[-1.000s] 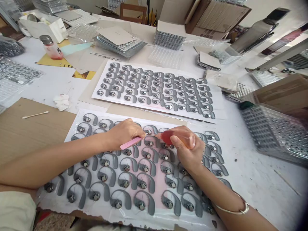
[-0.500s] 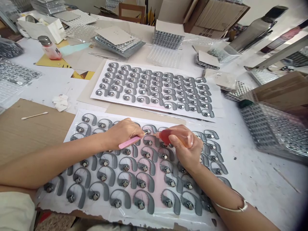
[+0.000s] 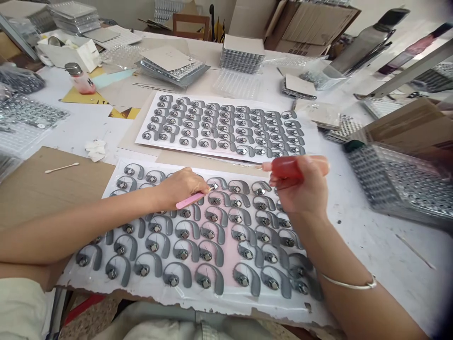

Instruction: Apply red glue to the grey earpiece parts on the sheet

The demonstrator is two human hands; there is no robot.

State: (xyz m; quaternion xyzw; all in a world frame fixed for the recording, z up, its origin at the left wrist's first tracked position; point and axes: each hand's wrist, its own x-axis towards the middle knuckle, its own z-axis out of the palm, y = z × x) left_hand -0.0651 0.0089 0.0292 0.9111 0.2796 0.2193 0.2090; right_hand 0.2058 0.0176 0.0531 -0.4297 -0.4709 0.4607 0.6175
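My left hand (image 3: 183,188) is closed around pink tweezers (image 3: 191,200), whose tip reaches a grey hook-shaped piece with a silver stud (image 3: 213,187) in the back row of the near sheet. My right hand (image 3: 307,196) grips a small squeeze bottle (image 3: 288,167) of red liquid, held sideways above the right part of that sheet. Its thin nozzle points left, apart from the pieces. Rows of similar grey hooks cover the near white sheet (image 3: 231,262), which has a pinkish band down its middle. My left forearm hides some of them.
A second sheet (image 3: 141,139) of grey hooks lies behind. To the left are a cotton swab (image 3: 62,168) on cardboard, crumpled tissue (image 3: 95,150) and a jar (image 3: 80,79) with pink liquid. Clear trays of small parts (image 3: 399,179) stand at the right, near a carton (image 3: 406,127).
My right hand has lifted the squeeze bottle up and to the right, away from the tweezers' tip. My left hand stays at the same piece. The view has shifted slightly.
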